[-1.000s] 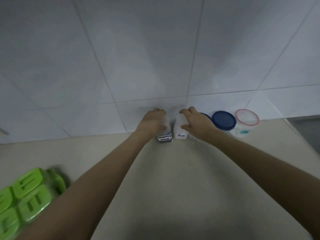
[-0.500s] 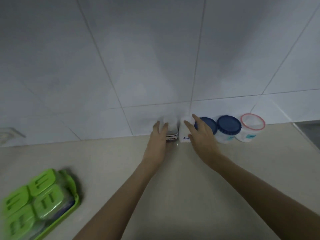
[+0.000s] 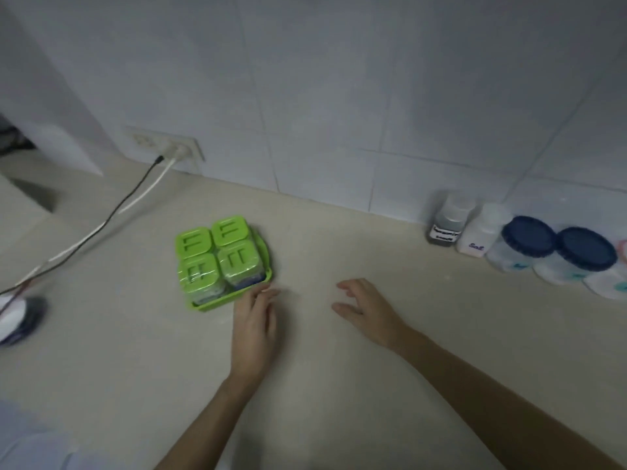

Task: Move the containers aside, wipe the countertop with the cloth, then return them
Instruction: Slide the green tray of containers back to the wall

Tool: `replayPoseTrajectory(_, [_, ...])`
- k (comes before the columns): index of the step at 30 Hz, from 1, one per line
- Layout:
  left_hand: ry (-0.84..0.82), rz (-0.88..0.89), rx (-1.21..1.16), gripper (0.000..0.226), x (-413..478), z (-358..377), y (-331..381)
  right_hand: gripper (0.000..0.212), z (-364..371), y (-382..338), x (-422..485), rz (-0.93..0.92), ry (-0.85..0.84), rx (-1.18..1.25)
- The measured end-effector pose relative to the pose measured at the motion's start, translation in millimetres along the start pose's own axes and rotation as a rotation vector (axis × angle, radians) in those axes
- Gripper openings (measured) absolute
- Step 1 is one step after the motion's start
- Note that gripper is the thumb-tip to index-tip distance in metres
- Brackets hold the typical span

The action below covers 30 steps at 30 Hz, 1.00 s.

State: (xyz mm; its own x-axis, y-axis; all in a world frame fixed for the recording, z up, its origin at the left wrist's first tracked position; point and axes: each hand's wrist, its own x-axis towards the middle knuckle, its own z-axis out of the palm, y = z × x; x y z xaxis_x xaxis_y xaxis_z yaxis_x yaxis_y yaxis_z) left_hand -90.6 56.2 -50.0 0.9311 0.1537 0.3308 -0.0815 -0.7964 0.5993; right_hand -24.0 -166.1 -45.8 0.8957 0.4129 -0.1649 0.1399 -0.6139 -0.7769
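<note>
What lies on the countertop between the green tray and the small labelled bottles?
Only bare countertop between the green tray and the labelled bottles, in the head view.

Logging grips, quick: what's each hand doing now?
Left hand: open, holding nothing, fingertips by the green tray.
Right hand: open, holding nothing.

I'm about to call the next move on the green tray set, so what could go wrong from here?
1. The left hand reaches only the near corner of the green tray; pulled from there, it may swivel and shift the four green-lidded containers.
2. Two cables run from the wall socket across the countertop to the tray's left; sliding it that way could snag them.
</note>
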Motion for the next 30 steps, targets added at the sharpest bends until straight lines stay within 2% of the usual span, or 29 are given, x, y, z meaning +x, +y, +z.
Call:
replayPoseTrajectory(3, [0.107, -0.071, 0.104, 0.04, -11.8, -31.7, -30.9, 0.052, 32.1, -38.6, 31.3, 0.044, -0.047, 0.085])
replayPoseTrajectory(6, [0.205, -0.322, 0.041, 0.046, -13.3, -54.3, -54.8, 0.059, 56.6, -74.9, 65.0, 0.111, -0.035, 0.143])
replayPoseTrajectory(7, [0.202, -0.461, -0.057, 0.05, -10.8, -60.4, -62.5, 0.059, 64.0, -84.1, 75.2, 0.128, -0.04, 0.172])
replayPoseTrajectory(9, [0.178, -0.794, -0.5, 0.063, -0.5, -69.9, -71.5, 0.06, 73.2, -99.1, 90.9, 0.178, -0.056, 0.247])
replayPoseTrajectory(11, [0.191, -0.995, -0.846, 0.066, 9.0, -76.4, -75.8, 0.069, 79.5, -107.7, 102.9, 0.214, -0.054, 0.298])
replayPoseTrajectory(13, [0.167, -1.001, -0.852, 0.066, 16.0, -81.7, -83.2, 0.078, 85.6, -105.8, 116.6, 0.271, -0.058, 0.328])
replayPoseTrajectory(15, [0.133, -1.01, -0.842, 0.071, 22.2, -84.8, -91.3, 0.061, 85.1, -100.1, 125.0, 0.351, -0.114, 0.414])
replayPoseTrajectory(16, [0.104, -1.018, -0.845, 0.073, 25.5, -86.8, -93.0, 0.063, 83.1, -96.9, 128.4, 0.385, -0.15, 0.471])
replayPoseTrajectory(17, [0.069, -1.014, -0.858, 0.071, 29.1, -86.9, -94.1, 0.068, 78.5, -93.6, 129.7, 0.415, -0.172, 0.491])
replayPoseTrajectory(18, [0.029, -0.997, -0.85, 0.06, 33.5, -87.0, -92.0, 0.072, 72.5, -90.0, 129.3, 0.429, -0.167, 0.515])
replayPoseTrajectory(20, [-0.003, -0.953, -0.844, 0.03, 41.7, -81.7, -84.8, 0.053, 59.4, -82.0, 122.8, 0.414, -0.125, 0.569])
replayPoseTrajectory(22, [-0.052, -0.907, -0.848, 0.02, 50.8, -67.5, -73.3, 0.023, 41.6, -71.6, 109.9, 0.412, -0.088, 0.629])
replayPoseTrajectory(23, [-0.091, -0.88, -0.852, 0.02, 54.9, -58.8, -67.2, 0.014, 32.1, -64.1, 102.5, 0.415, -0.061, 0.658])
replayPoseTrajectory(25, [-0.194, -0.825, -0.856, 0.022, 65.4, -37.9, -48.1, 0.011, 8.7, -47.9, 85.4, 0.422, 0.016, 0.691])
replayPoseTrajectory(30, [-0.408, -0.699, -0.842, 0.019, 98.6, 21.9, 8.1, 0.021, -48.8, -1.6, 44.4, 0.495, 0.253, 0.699])
